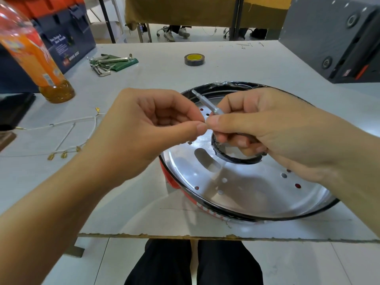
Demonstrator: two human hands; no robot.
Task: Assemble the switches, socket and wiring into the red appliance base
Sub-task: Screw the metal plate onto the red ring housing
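The red appliance base (174,183) lies on the table with its shiny perforated metal plate (246,188) facing up, a black ring around the central hole. Above it, my right hand (273,128) grips a slim silver screwdriver bit (205,102) that points up and to the left. My left hand (148,128) pinches something tiny at the tip of my right thumb; what it is stays hidden between the fingertips. A white wiring harness (67,130) with brass terminals lies on the table to the left, apart from both hands.
A bottle of orange drink (39,58) stands at the left. Green-sleeved hex keys (111,62) and a roll of tape (194,59) lie further back. A grey box (337,38) sits at the right, a blue toolbox (67,27) at the back left. The table's front edge (185,236) is near my knees.
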